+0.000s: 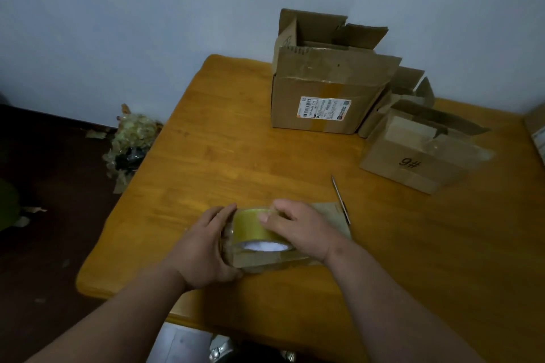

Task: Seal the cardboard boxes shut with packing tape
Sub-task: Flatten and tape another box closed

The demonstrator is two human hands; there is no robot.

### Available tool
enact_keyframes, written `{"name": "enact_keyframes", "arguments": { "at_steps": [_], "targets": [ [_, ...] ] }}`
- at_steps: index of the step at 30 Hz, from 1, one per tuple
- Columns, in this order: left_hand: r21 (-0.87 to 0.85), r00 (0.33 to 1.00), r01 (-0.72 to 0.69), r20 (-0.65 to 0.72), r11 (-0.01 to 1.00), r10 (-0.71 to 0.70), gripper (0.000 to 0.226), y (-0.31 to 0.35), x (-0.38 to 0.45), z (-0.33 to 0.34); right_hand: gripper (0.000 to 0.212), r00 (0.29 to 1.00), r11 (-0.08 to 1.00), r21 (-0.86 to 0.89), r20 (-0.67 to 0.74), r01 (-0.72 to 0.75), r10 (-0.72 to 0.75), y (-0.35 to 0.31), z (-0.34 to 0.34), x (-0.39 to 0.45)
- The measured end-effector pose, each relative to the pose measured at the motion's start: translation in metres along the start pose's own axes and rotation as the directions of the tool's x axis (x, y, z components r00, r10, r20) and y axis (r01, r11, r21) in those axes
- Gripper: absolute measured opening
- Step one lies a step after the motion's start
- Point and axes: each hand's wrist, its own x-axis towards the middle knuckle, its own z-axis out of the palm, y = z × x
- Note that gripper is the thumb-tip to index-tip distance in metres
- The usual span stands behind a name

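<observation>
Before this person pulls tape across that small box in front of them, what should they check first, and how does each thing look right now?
1. Tape roll in hand: ok, the left hand grips its side and the right hand lies on top.
2. Loose tape end found: cannot tell, the right fingers cover that spot.
3. Small box flaps closed: ok, its top looks flat under the roll.
4. Cutter within reach: ok, a thin blade lies beside the box.
5. Other boxes ready: not ok, the big box and the box marked 9# stand open.
</observation>
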Motion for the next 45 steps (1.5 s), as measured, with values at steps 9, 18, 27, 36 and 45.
{"name": "enact_keyframes", "arguments": {
  "at_steps": [9,18,27,36,45],
  "targets": [
    [-0.028,1.000,0.007,0.016,1.000,-0.007,0.138,0.000,0.012,-0.007,0.061,0.988,0.994,-0.032,-0.121,-0.101,0.097,0.028,-0.080,-0.024],
    [0.469,0.997,0.069,-0.045,0.881,-0.055,0.140,0.030,0.023,0.013,0.046,0.986,0.983,0.086,-0.030,-0.162,0.165,0.031,-0.074,-0.025],
    [0.524,0.990,0.058,-0.141,0.850,0.020,0.127,0.020,0.024,0.023,0.039,0.986,0.983,0.113,-0.061,-0.147,0.154,0.028,-0.087,-0.029],
    [0.587,0.992,-0.010,-0.098,0.809,0.083,0.108,0.013,0.025,0.025,0.045,0.940,0.837,-0.435,-0.079,-0.333,0.333,0.038,-0.113,-0.021],
    [0.677,0.978,-0.053,-0.113,0.734,0.175,0.106,0.044,0.022,0.035,0.044,0.933,0.705,-0.622,-0.128,-0.340,0.338,0.060,-0.100,-0.023]
  ]
}}
